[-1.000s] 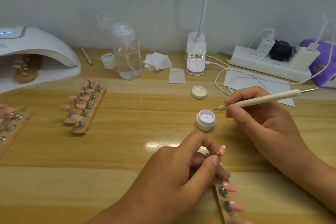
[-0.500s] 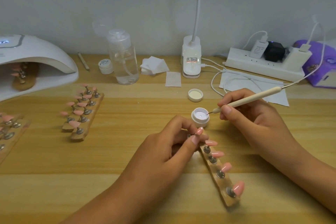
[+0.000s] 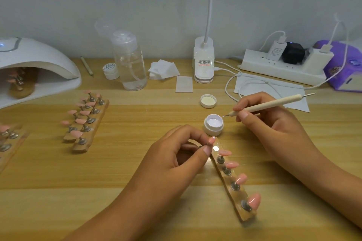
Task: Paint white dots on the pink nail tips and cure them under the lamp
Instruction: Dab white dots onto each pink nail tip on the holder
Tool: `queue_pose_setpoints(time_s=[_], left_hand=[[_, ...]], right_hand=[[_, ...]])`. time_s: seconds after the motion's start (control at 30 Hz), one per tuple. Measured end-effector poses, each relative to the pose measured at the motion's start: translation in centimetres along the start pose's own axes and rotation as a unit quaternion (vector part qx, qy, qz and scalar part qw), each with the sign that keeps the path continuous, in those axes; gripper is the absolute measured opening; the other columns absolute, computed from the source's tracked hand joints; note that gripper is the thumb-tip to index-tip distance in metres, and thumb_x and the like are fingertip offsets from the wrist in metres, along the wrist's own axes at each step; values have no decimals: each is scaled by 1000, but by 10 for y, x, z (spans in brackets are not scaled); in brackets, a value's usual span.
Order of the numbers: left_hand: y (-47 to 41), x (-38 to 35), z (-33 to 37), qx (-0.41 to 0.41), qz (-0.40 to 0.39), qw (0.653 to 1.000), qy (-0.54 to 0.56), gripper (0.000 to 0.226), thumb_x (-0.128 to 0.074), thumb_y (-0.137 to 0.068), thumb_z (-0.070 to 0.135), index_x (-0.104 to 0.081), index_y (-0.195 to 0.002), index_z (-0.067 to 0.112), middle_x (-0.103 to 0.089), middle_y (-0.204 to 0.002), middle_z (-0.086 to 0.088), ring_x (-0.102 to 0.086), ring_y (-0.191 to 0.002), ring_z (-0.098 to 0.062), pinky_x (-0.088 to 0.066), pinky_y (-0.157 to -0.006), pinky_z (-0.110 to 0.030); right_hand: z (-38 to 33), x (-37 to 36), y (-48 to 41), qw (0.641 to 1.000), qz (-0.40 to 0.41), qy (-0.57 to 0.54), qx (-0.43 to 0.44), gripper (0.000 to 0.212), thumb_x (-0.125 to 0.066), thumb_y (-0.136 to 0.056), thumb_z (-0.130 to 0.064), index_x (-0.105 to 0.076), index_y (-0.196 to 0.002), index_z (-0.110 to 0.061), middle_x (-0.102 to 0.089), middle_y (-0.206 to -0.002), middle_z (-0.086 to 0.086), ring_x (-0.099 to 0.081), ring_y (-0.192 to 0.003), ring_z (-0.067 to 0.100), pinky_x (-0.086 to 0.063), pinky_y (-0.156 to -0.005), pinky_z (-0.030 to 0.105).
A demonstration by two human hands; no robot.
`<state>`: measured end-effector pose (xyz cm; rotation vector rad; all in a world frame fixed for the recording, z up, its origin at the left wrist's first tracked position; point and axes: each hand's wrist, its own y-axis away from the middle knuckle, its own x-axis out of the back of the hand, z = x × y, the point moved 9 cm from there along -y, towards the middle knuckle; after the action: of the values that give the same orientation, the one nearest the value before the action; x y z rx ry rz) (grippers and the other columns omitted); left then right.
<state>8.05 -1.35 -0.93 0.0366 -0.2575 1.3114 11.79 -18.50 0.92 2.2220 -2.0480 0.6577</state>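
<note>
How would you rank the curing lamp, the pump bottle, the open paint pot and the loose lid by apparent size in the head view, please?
curing lamp, though cropped
pump bottle
open paint pot
loose lid
The pot sits nearer, so those two are unsure.

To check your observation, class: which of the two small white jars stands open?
The open jar near the dotting tool tip; the capped jar stands by the clear bottle.

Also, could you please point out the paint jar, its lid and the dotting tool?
paint jar (image 3: 212, 132): head view, front wall.
lid (image 3: 208, 101): head view, inner face.
dotting tool (image 3: 274, 103): head view, middle of handle.
</note>
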Motion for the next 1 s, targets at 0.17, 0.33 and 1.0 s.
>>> queue_pose_setpoints(time_s=[0.17, 0.33, 1.0], left_hand=[[4, 1, 1, 11, 21, 999, 39, 8, -68, -75, 33, -70, -82, 33, -67, -85, 13, -57, -68, -6, -48, -64, -18], [8, -6, 0, 26, 24, 995, 91, 15, -74, -67, 40, -72, -80, 33, -65, -79, 12, -54, -63, -1, -43, -59, -11], [9, -9, 3, 34, 0, 994, 108, 8, -74, -70, 24, -72, -77, 21, -68, -67, 10, -59, -63, -1, -46, -60, -13]], right_hand=[[-4, 8, 10, 984, 46, -171, -3, 9, -72, -81, -21, -65, -85, -24, -64, -77, -6, -57, -74, 9, -48, -72, 19], [6, -8, 21, 943, 8, -326, -66, 8, -72, -67, -23, -65, -71, -23, -56, -65, 0, -56, -61, 8, -56, -70, 29], [-6, -23, 28, 941, -95, -324, -20, 25, -82, -69, -26, -59, -72, -17, -59, -72, 1, -62, -66, 11, -58, -75, 36]])
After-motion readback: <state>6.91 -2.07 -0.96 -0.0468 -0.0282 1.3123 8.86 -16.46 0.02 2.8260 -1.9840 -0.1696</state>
